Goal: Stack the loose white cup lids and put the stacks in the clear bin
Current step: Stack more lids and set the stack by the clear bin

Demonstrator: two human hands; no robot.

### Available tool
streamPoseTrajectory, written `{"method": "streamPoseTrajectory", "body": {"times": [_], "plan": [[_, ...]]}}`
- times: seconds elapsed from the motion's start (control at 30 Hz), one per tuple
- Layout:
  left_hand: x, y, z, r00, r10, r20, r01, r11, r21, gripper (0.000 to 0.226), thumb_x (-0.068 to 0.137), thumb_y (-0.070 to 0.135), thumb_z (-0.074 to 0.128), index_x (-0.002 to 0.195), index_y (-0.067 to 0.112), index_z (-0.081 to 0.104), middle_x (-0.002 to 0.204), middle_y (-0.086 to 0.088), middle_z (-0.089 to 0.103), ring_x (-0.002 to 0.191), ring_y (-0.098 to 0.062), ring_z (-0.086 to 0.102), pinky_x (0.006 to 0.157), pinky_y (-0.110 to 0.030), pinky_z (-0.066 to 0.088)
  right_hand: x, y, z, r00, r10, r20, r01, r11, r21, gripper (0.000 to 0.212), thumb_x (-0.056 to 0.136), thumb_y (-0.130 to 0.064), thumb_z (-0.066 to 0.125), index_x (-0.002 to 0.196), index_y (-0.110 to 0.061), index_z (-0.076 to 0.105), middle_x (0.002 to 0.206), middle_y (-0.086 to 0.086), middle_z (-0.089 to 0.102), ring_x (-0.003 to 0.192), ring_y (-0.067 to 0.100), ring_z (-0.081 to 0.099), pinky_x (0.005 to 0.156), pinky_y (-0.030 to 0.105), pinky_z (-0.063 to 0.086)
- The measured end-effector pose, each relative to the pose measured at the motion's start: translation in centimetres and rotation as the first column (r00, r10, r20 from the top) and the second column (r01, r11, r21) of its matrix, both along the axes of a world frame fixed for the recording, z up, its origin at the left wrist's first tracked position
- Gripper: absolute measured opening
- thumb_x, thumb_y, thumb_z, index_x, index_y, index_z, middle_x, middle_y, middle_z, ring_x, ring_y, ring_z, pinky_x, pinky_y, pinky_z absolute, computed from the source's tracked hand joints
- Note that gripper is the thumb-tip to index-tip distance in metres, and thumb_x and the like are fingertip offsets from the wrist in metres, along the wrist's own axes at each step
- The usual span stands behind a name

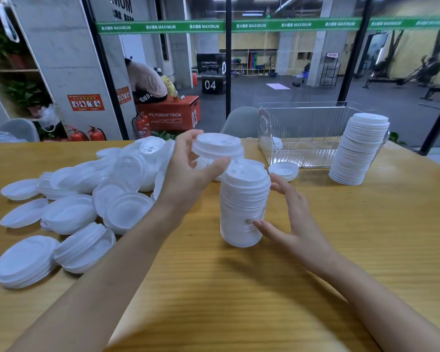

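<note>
So the half-built lid stack [243, 207] stands upright mid-table [239, 288], and everything's placed off that. The left hand [186, 171] is just above and left of the stack, pinching a white lid [217, 146]: thumb under its near edge, the other fingers curled on the far-left rim. The lid is tilted a bit and sits right over the stack's top without touching it. The right hand [292, 217] is on the stack's right side, fingers straight and spread, gripping nothing. Its thumb tip touches the lower wall, and the other fingers are just beside the upper edge. Left of the stack there's the messy loose lid pile [99, 194]. Behind and right of it is the clear bin [302, 133], with a single lid [283, 170] between them. A taller finished stack [361, 148] is further right.
</note>
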State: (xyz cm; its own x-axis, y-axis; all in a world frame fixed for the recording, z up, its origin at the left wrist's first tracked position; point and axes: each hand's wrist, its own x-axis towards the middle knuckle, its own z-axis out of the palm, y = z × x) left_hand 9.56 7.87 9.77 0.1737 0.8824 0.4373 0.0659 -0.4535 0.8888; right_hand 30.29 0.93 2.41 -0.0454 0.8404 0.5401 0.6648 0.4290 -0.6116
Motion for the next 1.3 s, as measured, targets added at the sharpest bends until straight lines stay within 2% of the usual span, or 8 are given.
{"method": "streamPoseTrajectory", "body": {"times": [0.1, 0.27, 0.53, 0.7, 0.87, 1.03, 1.2, 1.3], "plan": [[1.4, -0.4, -0.1, 0.995, -0.092, -0.04, 0.089, 0.994, -0.066, 0.079, 0.057, 0.047, 0.078, 0.127, 0.026, 0.047, 0.125, 0.008, 0.061, 0.117, -0.007, 0.058, 0.096, -0.024, 0.048, -0.1, -0.1, 0.0, 1.0, 0.009, 0.005, -0.009, 1.0, 0.009, 0.085, 0.078, -0.067, 0.058, 0.149, -0.039, 0.021, 0.143, -0.035, 0.031, 0.138, 0.005, 0.03, 0.111, 0.012, 0.021], [2.4, -0.4, -0.9, 0.984, -0.142, -0.11, 0.13, 0.985, -0.111, 0.067, 0.068, 0.036, 0.082, 0.126, 0.028, 0.051, 0.119, 0.017, 0.058, 0.091, 0.02, 0.055, 0.07, -0.002, 0.043, -0.1, 0.0, 0.0, 1.0, -0.002, -0.019, 0.002, 1.0, -0.002, 0.092, 0.077, -0.067, 0.058, 0.153, -0.033, 0.018, 0.14, -0.037, 0.031, 0.137, 0.002, 0.029, 0.108, 0.006, 0.017], [1.9, -0.5, -1.6, 0.977, -0.145, -0.154, 0.134, 0.988, -0.08, 0.07, 0.065, 0.043, 0.077, 0.13, 0.033, 0.052, 0.128, 0.022, 0.058, 0.118, 0.008, 0.05, 0.082, -0.002, 0.039, 0.2, 0.2, -0.2, 0.999, 0.0, -0.046, -0.001, 1.0, -0.009, 0.098, 0.077, -0.066, 0.057, 0.156, -0.026, 0.014, 0.138, -0.042, 0.029, 0.14, 0.002, 0.028, 0.109, 0.007, 0.016], [1.4, -0.7, -2.0, 0.979, -0.13, -0.159, 0.12, 0.99, -0.075, 0.07, 0.065, 0.042, 0.078, 0.129, 0.035, 0.051, 0.129, 0.024, 0.056, 0.121, 0.009, 0.047, 0.086, -0.007, 0.038, 0.2, 0.3, -0.4, 0.999, 0.014, -0.035, -0.014, 1.0, 0.0, 0.097, 0.078, -0.065, 0.058, 0.156, -0.027, 0.014, 0.137, -0.055, 0.02, 0.142, 0.008, 0.029, 0.115, 0.024, 0.022], [1.1, -0.9, -2.5, 0.983, -0.106, -0.151, 0.098, 0.993, -0.059, 0.066, 0.068, 0.034, 0.086, 0.126, 0.033, 0.053, 0.125, 0.023, 0.059, 0.114, 0.012, 0.05, 0.082, 0.002, 0.036, 0.2, 0.3, -0.4, 1.0, 0.013, -0.023, -0.013, 1.0, 0.005, 0.095, 0.078, -0.066, 0.057, 0.155, -0.029, 0.013, 0.138, -0.053, 0.02, 0.143, 0.008, 0.028, 0.114, 0.023, 0.021], [0.9, -0.9, -2.9, 0.98, -0.111, -0.167, 0.105, 0.993, -0.047, 0.063, 0.074, 0.023, 0.084, 0.127, 0.031, 0.052, 0.126, 0.022, 0.057, 0.113, 0.012, 0.05, 0.082, 0.001, 0.036, 0.3, 0.3, -0.5, 0.999, 0.017, -0.027, -0.017, 1.0, 0.0, 0.095, 0.079, -0.065, 0.057, 0.155, -0.029, 0.014, 0.14, -0.05, 0.022, 0.143, 0.006, 0.028, 0.115, 0.023, 0.022], [1.2, -0.8, -2.8, 0.972, -0.125, -0.2, 0.12, 0.992, -0.037, 0.071, 0.069, 0.041, 0.08, 0.133, 0.033, 0.05, 0.129, 0.023, 0.056, 0.119, 0.009, 0.048, 0.084, 0.003, 0.035, 0.4, 0.4, -0.6, 0.999, 0.02, -0.026, -0.02, 1.0, -0.002, 0.092, 0.08, -0.064, 0.058, 0.155, -0.03, 0.017, 0.143, -0.044, 0.024, 0.142, 0.007, 0.031, 0.115, 0.027, 0.025], [1.2, -0.7, -2.7, 0.964, -0.129, -0.234, 0.126, 0.992, -0.03, 0.074, 0.069, 0.046, 0.075, 0.137, 0.034, 0.049, 0.131, 0.025, 0.055, 0.118, 0.012, 0.047, 0.083, 0.005, 0.034, 0.3, 0.2, -0.4, 0.999, 0.028, -0.025, -0.028, 1.0, 0.005, 0.085, 0.081, -0.061, 0.059, 0.152, -0.035, 0.021, 0.146, -0.032, 0.032, 0.14, 0.006, 0.033, 0.112, 0.016, 0.023]]}}
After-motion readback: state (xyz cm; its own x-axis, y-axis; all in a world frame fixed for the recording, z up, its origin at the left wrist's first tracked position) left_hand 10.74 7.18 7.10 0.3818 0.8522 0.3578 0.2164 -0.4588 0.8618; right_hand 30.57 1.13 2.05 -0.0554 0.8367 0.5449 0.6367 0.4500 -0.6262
